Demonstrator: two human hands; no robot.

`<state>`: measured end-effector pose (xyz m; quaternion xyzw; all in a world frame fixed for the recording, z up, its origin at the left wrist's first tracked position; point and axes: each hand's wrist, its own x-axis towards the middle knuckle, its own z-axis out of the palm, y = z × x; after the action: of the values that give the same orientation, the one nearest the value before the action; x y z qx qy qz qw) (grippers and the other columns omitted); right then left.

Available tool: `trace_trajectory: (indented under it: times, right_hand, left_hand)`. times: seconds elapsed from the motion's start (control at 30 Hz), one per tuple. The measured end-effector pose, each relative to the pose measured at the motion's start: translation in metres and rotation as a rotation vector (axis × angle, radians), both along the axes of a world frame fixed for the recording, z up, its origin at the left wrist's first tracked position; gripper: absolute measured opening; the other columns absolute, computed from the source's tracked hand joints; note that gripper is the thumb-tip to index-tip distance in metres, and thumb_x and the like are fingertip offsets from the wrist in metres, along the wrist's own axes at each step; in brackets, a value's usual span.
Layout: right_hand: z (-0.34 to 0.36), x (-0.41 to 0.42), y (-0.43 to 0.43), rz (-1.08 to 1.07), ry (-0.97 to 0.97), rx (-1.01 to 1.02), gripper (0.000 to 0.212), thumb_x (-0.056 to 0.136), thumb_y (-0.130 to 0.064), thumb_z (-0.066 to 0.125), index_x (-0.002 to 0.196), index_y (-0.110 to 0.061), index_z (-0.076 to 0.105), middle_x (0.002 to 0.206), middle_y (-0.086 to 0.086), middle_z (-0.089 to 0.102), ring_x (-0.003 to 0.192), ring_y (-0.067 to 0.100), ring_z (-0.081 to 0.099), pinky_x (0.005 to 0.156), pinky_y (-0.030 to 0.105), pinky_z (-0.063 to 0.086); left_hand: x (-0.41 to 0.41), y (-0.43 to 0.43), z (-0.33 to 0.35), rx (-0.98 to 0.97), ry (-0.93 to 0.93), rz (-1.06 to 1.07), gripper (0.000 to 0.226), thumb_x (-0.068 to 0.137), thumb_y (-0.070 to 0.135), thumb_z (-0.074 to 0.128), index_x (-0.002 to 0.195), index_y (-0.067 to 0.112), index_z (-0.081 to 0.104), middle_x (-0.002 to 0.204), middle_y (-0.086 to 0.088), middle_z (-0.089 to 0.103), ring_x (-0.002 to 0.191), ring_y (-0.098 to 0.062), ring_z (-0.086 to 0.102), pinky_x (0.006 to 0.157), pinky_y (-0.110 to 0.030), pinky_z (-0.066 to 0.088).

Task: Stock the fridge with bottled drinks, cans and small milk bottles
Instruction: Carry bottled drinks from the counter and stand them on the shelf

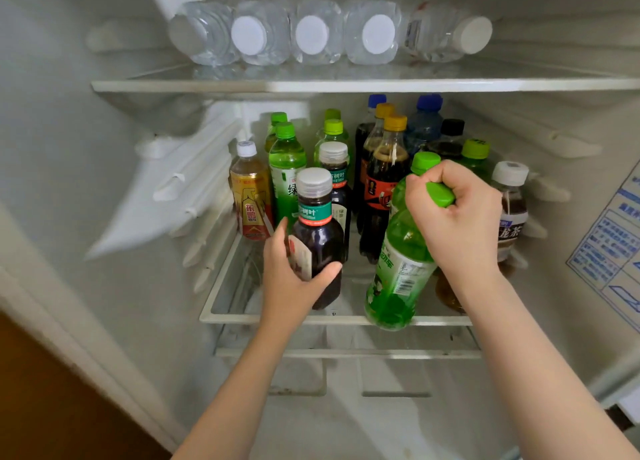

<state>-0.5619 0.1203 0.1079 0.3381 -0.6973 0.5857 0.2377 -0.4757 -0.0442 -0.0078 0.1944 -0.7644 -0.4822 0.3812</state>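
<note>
Head view: the only view, looking down into an open fridge.
Left hand (294,276): closed around the lower body of a dark tea bottle (317,238), thumb on the right side; the bottle is upright at the front left of the middle shelf (277,319).
Right hand (453,217): fist closed on the neck of a green bottle (398,276), its green cap (440,194) poking out between the fingers.
Green bottle, position: tilted, top leaning right, base over the shelf's front rim; I cannot tell whether it rests on the rim.
Second green cap (425,163): just above the knuckles; I cannot tell whether the hand holds that bottle too.
Stock behind: green bottles, a gold-labelled bottle (251,200), cola bottles (384,182), a white-capped tea bottle (510,210), all upright and close together.
Upper shelf (242,86): water bottles (311,35) lying on their sides, caps outward.
Risk one: the green bottle probably drops off the front if let go now, since its base overhangs the rim.
Risk two: a grip at the neck alone lets the heavy body swing, likely into the cola bottles just beside it.
Risk three: pushing either bottle back hard may topple the packed rows.
Risk four: the right wrist hides an amber bottle (446,293), which a blind nudge could tip.
Risk five: both forearms are close, so the hands could collide.
</note>
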Motion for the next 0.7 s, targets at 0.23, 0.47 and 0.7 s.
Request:
trace_trajectory:
  times: [0.23, 0.47, 0.7]
  right_hand:
    - [-0.001, 0.006, -0.003, 0.014, 0.037, 0.057, 0.020, 0.082, -0.029, 0.061, 0.065, -0.021, 0.057, 0.062, -0.005, 0.058, 0.064, 0.013, 0.055, 0.063, 0.034, 0.047]
    - [-0.001, 0.005, 0.000, 0.023, 0.044, 0.066, 0.020, 0.084, -0.028, 0.061, 0.066, -0.019, 0.057, 0.062, -0.005, 0.057, 0.064, 0.011, 0.054, 0.063, 0.028, 0.044]
    - [0.000, 0.005, 0.002, 0.039, 0.048, 0.053, 0.020, 0.085, -0.023, 0.062, 0.066, -0.018, 0.057, 0.061, -0.006, 0.057, 0.063, 0.010, 0.053, 0.063, 0.030, 0.046]
  left_hand:
    - [-0.012, 0.021, -0.016, 0.111, 0.051, 0.002, 0.077, 0.068, 0.013, 0.078, 0.127, 0.025, 0.029, 0.113, 0.010, 0.046, 0.100, 0.010, 0.050, 0.079, -0.006, 0.042]
    - [-0.005, 0.016, -0.026, 0.002, -0.045, -0.065, 0.076, 0.074, 0.019, 0.076, 0.135, 0.020, 0.031, 0.111, 0.024, 0.044, 0.098, 0.027, 0.042, 0.071, 0.007, 0.034]
    - [-0.009, 0.008, -0.028, 0.024, -0.106, -0.116, 0.075, 0.075, 0.025, 0.077, 0.133, 0.024, 0.031, 0.108, 0.030, 0.043, 0.093, 0.032, 0.042, 0.068, 0.007, 0.036]
